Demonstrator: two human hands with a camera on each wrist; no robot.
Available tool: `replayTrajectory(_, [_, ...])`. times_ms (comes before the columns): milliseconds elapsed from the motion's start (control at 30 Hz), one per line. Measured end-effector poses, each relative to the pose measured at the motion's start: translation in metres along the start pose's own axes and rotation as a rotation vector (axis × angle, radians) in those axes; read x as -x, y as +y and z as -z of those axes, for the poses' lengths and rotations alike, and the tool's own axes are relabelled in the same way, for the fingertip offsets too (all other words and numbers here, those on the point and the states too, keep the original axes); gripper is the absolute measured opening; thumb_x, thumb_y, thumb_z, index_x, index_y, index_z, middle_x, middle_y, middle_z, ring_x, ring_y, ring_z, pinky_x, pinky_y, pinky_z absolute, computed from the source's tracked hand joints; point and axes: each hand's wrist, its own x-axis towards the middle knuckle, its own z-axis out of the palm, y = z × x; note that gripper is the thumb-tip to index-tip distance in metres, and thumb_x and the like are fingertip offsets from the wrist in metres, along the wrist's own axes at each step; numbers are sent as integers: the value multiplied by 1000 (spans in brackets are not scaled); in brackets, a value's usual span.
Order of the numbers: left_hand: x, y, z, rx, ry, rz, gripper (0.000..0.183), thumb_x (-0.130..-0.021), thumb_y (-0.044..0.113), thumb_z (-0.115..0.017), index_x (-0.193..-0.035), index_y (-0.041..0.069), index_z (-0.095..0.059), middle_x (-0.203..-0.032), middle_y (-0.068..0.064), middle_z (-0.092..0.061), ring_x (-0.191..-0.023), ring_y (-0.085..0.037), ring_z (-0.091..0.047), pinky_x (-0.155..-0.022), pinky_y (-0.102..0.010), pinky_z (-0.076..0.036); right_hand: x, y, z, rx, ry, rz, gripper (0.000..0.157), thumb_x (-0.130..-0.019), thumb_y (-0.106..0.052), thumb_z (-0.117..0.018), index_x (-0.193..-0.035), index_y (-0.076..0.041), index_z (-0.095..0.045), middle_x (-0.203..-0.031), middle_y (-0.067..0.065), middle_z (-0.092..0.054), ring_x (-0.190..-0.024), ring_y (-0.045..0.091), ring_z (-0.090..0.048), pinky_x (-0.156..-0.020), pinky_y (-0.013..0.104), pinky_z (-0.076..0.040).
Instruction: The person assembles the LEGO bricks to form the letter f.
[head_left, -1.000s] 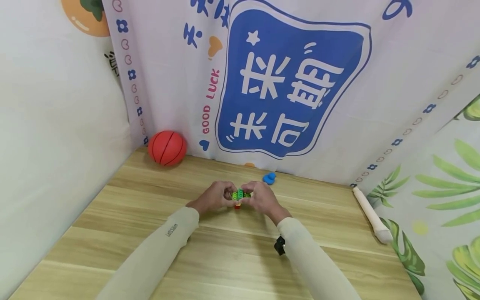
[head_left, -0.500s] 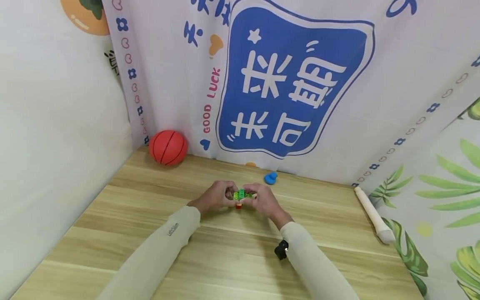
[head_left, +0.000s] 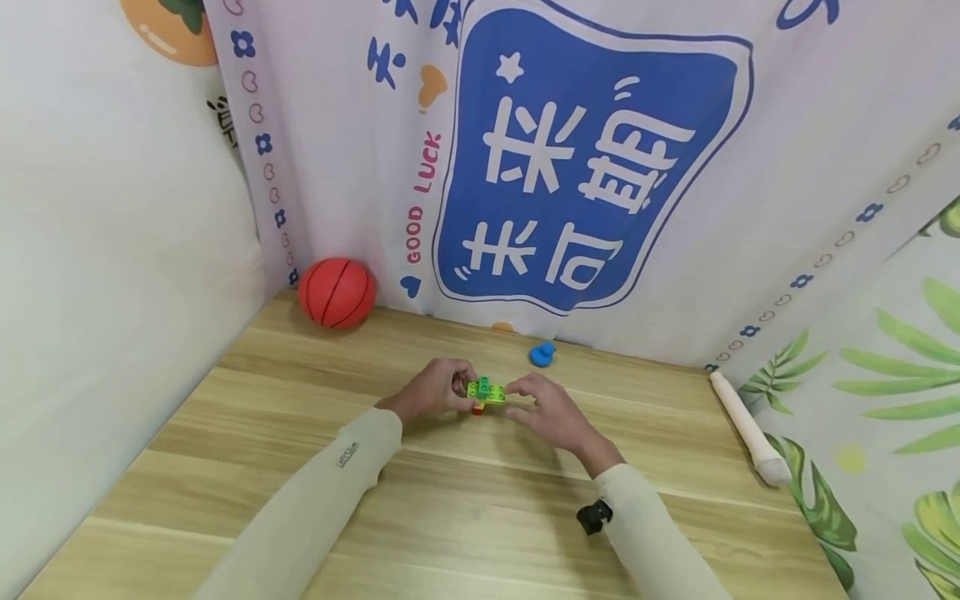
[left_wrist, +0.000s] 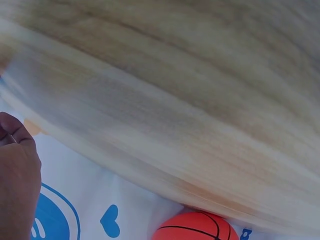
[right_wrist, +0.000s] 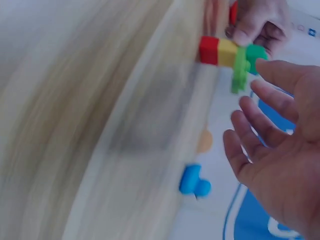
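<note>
A small stack of toy building bricks stands on the wooden table between the hands. In the right wrist view it has a red brick (right_wrist: 208,50), a yellow brick (right_wrist: 227,52), a long lime brick (right_wrist: 240,75) and a green brick (right_wrist: 256,54) on top. My left hand (head_left: 433,388) pinches the stack's left side, its thumb at the near side. Just right of the lime brick's free end, my right hand (head_left: 553,414) is spread apart from it, holding nothing. In the left wrist view only part of the left hand (left_wrist: 19,180) shows, without the bricks.
A red toy basketball (head_left: 337,292) sits in the back left corner. Behind the hands is a blue rubber duck (head_left: 542,355). A pale stick with a rounded end (head_left: 748,429) lies along the right edge. Printed cloth (head_left: 337,167) hangs behind the table (head_left: 465,508).
My right hand has let go of the bricks and drawn back to the right, its fingers opening. The left hand keeps its hold, and the stack has stayed in place.
</note>
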Motion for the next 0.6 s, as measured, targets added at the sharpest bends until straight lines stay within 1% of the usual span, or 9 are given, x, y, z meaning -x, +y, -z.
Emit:
replayTrajectory(200, [0,1,0,8,6,27,27,-87,7,-88,-110,10,-74,-100,-3,-68,-92,-18,-60,-80,-25,-54,42,18,32,60,-41,-44,33,-105,-17,-70,-136,-6,-69,-135,12,-70,-127,39,-65,-105,60,-55])
replayTrajectory(333, [-1,1,-1,2,3,28,27,-88,8,-88,-111,11,-74,-100,-3,-68,-93,-18,-60,-81,-25,-54,78,33,54,84,-78,-94,38,-106,-20,-69,-138,-1,-66,-135,17,-70,-125,40,-65,-103,60,-56])
replayTrajectory(467, [-1,0,-2,0,-2,23,27,-88,10,-89,-111,11,-74,-99,-3,-67,-93,-18,-59,-81,-25,-54,111,45,72,74,-163,-195,43,-103,-22,-73,-136,5,-64,-132,23,-70,-119,41,-67,-100,60,-56])
replayTrajectory(567, [-1,-1,-2,-2,4,20,27,-88,10,-89,-110,11,-73,-99,-3,-67,-92,-18,-59,-81,-26,-54,131,52,80,58,-232,-249,49,-98,-24,-79,-135,4,-64,-129,22,-70,-116,40,-68,-98,59,-56])
replayTrajectory(600, [-1,-1,-2,-3,6,21,27,-88,10,-89,-110,11,-73,-99,-3,-67,-92,-18,-59,-81,-27,-54,136,54,81,49,-251,-249,51,-96,-25,-81,-136,3,-64,-130,21,-70,-116,39,-67,-97,58,-57])
